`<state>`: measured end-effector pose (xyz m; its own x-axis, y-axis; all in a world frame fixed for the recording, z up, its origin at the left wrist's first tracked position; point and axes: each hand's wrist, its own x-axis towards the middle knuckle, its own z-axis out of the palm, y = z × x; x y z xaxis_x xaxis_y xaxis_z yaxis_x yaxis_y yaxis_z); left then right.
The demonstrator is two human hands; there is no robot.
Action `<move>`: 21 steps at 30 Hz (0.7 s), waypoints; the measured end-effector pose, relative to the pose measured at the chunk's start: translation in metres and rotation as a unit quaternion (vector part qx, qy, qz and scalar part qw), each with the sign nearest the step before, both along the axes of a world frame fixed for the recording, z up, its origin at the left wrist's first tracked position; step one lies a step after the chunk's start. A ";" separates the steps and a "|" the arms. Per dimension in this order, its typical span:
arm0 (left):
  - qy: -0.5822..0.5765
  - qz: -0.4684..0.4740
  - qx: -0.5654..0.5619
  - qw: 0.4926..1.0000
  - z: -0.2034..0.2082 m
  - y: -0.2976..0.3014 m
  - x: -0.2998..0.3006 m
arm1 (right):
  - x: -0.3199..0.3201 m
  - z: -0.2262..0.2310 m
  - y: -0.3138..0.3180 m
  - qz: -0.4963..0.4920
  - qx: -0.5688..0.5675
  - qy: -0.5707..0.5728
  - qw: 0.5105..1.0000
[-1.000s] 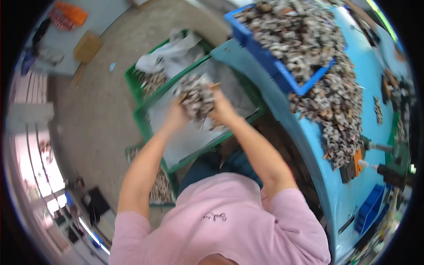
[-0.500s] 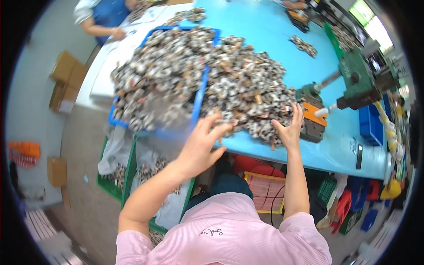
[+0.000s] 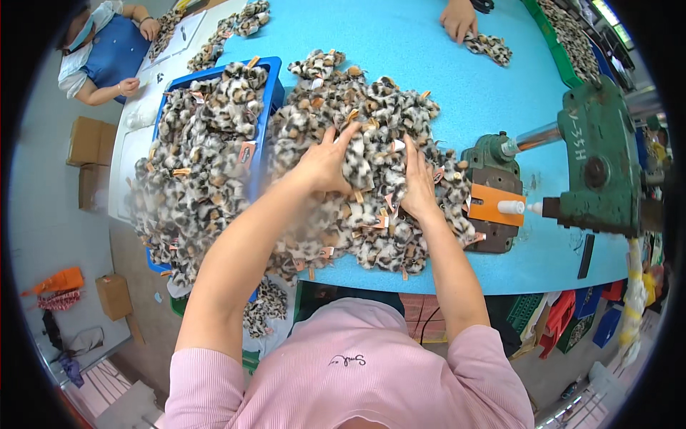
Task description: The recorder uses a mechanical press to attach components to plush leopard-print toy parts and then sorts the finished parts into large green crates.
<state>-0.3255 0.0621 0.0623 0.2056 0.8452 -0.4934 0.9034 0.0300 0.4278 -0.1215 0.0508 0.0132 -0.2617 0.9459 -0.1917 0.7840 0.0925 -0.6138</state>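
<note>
A heap of leopard-print plush pieces [image 3: 386,247] with orange and white tags lies on the blue tabletop. My left hand [image 3: 327,166] rests on the heap's left part, fingers apart and pointing away from me. On the heap's right part, my right hand [image 3: 419,184] is pressed palm inward with its fingers stretched out. Tufts of plush lie between the two hands, and neither hand grips a piece that I can see. Left of the heap stands a blue plastic crate [image 3: 272,89], piled over its rim with more of the same plush pieces.
To the right stands a green hand press [image 3: 597,164] with an orange plate [image 3: 493,205] on its base. A co-worker's hand [image 3: 459,20] touches plush at the far edge. Another person in a blue apron [image 3: 121,57] sits far left. A green crate [image 3: 564,68] holds more plush.
Both hands have moved forward from the heap's near side onto its plush, my right one also leftward. The view has shifted. The far co-worker's hand now touches the small plush bunch.
</note>
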 end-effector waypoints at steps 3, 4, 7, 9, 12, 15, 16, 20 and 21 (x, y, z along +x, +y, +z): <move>-0.091 0.032 -0.045 0.994 -0.007 0.013 0.002 | 0.001 -0.017 0.016 0.024 0.036 0.026 0.999; -0.151 0.051 -0.026 0.987 -0.012 0.012 0.001 | -0.004 -0.012 0.018 0.025 0.019 0.049 0.998; -0.285 0.075 0.029 0.955 -0.041 -0.003 0.022 | -0.006 -0.040 0.021 0.017 0.002 0.339 0.941; -0.302 0.089 0.060 0.947 -0.047 -0.006 0.020 | -0.007 -0.033 0.024 0.037 -0.021 0.376 0.926; -0.359 0.104 0.054 0.926 -0.018 -0.008 0.027 | -0.009 -0.018 0.020 -0.004 -0.121 0.488 0.864; -0.360 0.081 0.118 0.922 -0.015 -0.013 0.024 | -0.016 0.011 0.010 0.025 -0.056 0.472 0.879; -0.371 0.073 0.144 0.914 -0.018 -0.013 0.024 | -0.016 0.019 0.010 -0.007 -0.122 0.550 0.826; -0.323 0.057 0.205 0.922 0.038 -0.028 0.022 | -0.015 0.075 -0.004 -0.030 -0.159 0.579 0.799; -0.315 0.035 0.250 0.915 0.054 -0.035 0.020 | -0.017 0.088 -0.009 -0.028 -0.123 0.565 0.815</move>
